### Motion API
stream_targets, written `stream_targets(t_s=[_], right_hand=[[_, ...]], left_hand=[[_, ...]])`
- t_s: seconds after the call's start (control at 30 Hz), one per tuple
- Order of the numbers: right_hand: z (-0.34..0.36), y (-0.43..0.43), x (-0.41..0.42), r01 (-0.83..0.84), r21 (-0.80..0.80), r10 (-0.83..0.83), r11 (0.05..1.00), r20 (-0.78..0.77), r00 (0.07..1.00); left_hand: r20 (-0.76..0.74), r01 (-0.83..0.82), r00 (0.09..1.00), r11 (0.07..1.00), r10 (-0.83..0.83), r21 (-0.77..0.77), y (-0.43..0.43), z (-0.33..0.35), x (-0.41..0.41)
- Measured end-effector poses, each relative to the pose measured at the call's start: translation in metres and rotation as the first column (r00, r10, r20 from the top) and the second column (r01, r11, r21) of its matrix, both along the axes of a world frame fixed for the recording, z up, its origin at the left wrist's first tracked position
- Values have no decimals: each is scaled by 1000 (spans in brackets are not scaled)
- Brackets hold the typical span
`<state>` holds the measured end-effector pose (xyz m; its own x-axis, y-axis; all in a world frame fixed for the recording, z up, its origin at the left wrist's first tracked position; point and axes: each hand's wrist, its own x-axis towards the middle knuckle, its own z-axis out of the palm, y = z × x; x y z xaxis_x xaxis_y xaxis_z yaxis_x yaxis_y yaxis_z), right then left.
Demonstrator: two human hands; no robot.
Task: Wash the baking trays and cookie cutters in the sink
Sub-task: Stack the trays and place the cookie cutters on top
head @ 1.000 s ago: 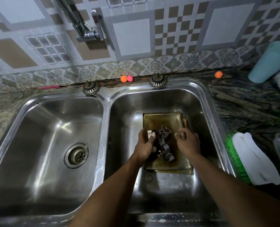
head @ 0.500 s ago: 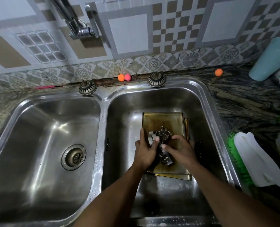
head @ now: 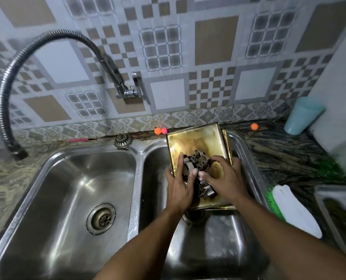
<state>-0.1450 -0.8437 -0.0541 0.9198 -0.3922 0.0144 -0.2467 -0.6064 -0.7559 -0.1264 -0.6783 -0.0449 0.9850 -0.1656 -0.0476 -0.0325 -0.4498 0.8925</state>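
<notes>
Two stacked golden baking trays (head: pixel 196 141) are lifted and tilted over the right basin (head: pixel 218 239) of the steel double sink, their far edge up at the sink's back rim. Several metal cookie cutters (head: pixel 198 159) lie piled on the top tray; a bear-shaped one is on top. My left hand (head: pixel 179 187) grips the trays' left edge, thumb pressing on the cutters. My right hand (head: pixel 227 179) grips the right edge, its fingers curled over the cutter pile. The trays' near part is hidden under my hands.
The left basin (head: pixel 73 188) has a drain (head: pixel 101 218). A flexible-hose tap (head: pixel 125 91) is fixed to the tiled wall. On the right counter are a teal cup (head: pixel 301 116), a green brush with a white handle (head: pixel 295 211) and a metal dish (head: pixel 342 217).
Both hands closed in on the cutters, then lifted the trays off the basin floor and tilted them up toward the back rim. The view has swung upward.
</notes>
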Motion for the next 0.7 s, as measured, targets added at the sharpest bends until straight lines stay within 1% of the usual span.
stream_targets(t_s=[0.1,0.17,0.3,0.47,0.7], right_hand=[[26,-1,5,9,-34,-7,999,48,999],[43,0,5,19,-57,-14,998,78,997],[67,0,5,30,-84,-16,996,169,985],[82,2,2,38,-99,-15,994,222,975],[94,5,-2,55,-149,-16,987,252,968]], left_hand=[[26,12,1000,1000,-11,-9,-1,27,6],[70,26,997,1000,-26,-6,0,45,8],[131,36,991,999,-40,37,1,70,9],[170,39,984,999,-42,25,3,87,5],[238,30,971,999,-25,-18,6,96,1]])
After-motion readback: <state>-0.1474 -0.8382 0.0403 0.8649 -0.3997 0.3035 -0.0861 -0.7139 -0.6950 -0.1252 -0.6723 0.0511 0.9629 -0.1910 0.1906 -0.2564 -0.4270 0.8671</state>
